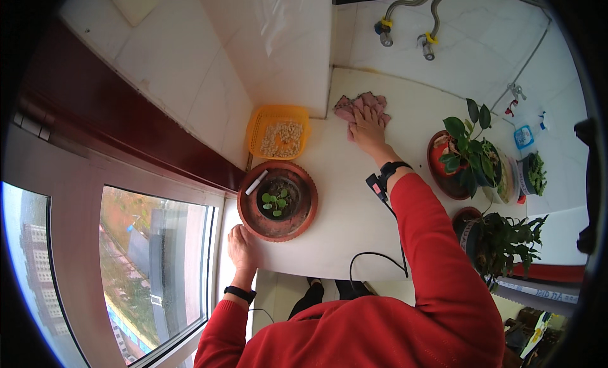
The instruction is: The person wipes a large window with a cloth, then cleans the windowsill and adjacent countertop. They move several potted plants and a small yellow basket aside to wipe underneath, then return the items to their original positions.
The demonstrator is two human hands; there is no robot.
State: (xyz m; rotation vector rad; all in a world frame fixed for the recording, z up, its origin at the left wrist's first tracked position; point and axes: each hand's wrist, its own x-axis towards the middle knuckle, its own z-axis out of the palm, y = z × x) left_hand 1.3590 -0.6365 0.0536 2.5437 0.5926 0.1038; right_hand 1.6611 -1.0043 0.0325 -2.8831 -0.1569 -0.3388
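My right hand [369,131] lies spread over a crumpled pink cloth [349,109], pressing it on the white countertop [351,202] near the back wall. Dark trim runs along part of the cloth's edge. By the window, my left hand [240,247] rests at the counter's left side, just below a reddish-brown plant saucer [304,211]. Its fingers look partly curled, and their undersides are hidden. In that saucer stands a dark pot with a small round-leaved plant [275,203]. A white marker-like stick [257,182] lies across the saucer's rim area.
A yellow plastic basket [255,130] of pale pieces sits behind the saucer. Along the right are a broad-leaved potted plant [468,147], a darker leafy plant [508,244] and a spray bottle [524,137]. A black cable [375,254] hangs from my right wrist. Angle valves [426,47] project from the wall.
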